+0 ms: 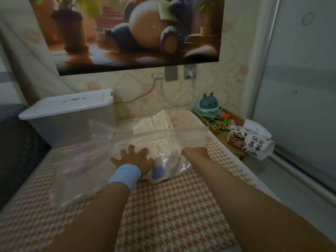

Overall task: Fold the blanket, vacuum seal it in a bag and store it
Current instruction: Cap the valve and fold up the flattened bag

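A clear plastic vacuum bag (87, 166) lies across the checked bed. Inside it sits the cream blanket (163, 142), crumpled, with part of it (154, 122) bulging at the bag's far side. A blue round valve (158, 172) shows on the bag near my left wrist. My left hand (132, 158), with a light blue wristband, presses flat on the bag with fingers spread. My right hand (195, 151) rests on the bag over the blanket, its fingers bent down out of sight.
A white lidded storage box (69, 113) stands on the bed at the back left. A low wooden side table (227, 131) to the right carries a tissue pack (251, 142), a small toy lamp (208, 104) and clutter. Cables hang from wall sockets (190, 73).
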Available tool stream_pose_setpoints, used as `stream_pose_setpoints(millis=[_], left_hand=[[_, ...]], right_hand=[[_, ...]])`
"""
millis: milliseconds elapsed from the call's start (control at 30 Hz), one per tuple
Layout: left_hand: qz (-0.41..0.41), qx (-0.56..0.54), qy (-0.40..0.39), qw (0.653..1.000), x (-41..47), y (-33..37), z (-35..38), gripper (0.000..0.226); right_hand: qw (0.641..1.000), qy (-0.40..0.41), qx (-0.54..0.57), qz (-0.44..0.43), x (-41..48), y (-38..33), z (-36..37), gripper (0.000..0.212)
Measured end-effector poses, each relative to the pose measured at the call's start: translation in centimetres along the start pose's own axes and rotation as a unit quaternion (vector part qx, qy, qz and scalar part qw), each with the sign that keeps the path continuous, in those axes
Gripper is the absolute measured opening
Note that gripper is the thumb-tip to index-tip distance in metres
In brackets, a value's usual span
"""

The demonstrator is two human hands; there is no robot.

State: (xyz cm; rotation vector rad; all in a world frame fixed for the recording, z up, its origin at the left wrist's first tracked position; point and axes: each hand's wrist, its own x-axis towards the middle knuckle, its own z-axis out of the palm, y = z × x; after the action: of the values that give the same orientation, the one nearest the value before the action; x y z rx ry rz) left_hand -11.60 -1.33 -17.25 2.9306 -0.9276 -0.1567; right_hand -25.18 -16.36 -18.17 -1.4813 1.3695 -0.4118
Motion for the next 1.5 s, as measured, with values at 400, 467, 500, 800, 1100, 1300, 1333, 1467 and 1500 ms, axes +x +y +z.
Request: stream_pose_setpoints(millis=[400, 467, 500, 800, 1100, 1300, 1333, 1467, 1500], left_hand=[[0.037, -0.108, -0.057, 0.992, -1.3, -3.2, -2.2, 0.084], [0.057, -0.239, -0.056, 0.968, -1.9, -3.3, -2.9, 0.092], [0.072, -0.317, -0.052, 0.944, -2.6, -3.1, -3.2, 0.097], [0.048, -0.428, -0.060, 0.901, -6.2, -3.3, -5.4, 0.068], [0.018, -0.387, -0.268, 0.882, -8.3, -8.0, -6.4, 0.048], [0.064, -0.402, 0.228, 0.885, -8.2, -10.4, -13.8, 0.032], [0.084, -0.498, 0.238, 0.830, -8.7, -10.6, -14.9, 0.041], [0.129, -0.605, 0.034, 0.785, -10.7, -8.5, -15.5, 0.076], [0.120, -0.616, 0.032, 0.778, -10.4, -8.3, -15.0, 0.077]], right_hand=[[0.947, -0.236, 0.215, 0.032, -3.8, -4.1, -2.6, 0.064], [0.943, -0.227, 0.244, -0.009, -5.6, -6.2, -3.6, 0.066], [0.942, -0.222, 0.249, -0.030, -6.1, -7.2, -3.9, 0.069], [0.929, -0.090, 0.120, -0.338, -12.2, -7.8, 3.1, 0.144], [0.893, 0.076, -0.007, -0.443, -12.9, -8.1, 6.0, 0.084], [0.854, 0.104, -0.163, -0.482, -14.0, -8.6, 7.5, 0.090], [0.849, 0.106, -0.162, -0.491, -14.1, -8.5, 7.9, 0.093], [0.807, -0.057, -0.094, -0.580, -14.6, -7.4, 9.0, 0.127], [0.802, -0.101, -0.086, -0.583, -14.8, -6.8, 9.5, 0.133]])
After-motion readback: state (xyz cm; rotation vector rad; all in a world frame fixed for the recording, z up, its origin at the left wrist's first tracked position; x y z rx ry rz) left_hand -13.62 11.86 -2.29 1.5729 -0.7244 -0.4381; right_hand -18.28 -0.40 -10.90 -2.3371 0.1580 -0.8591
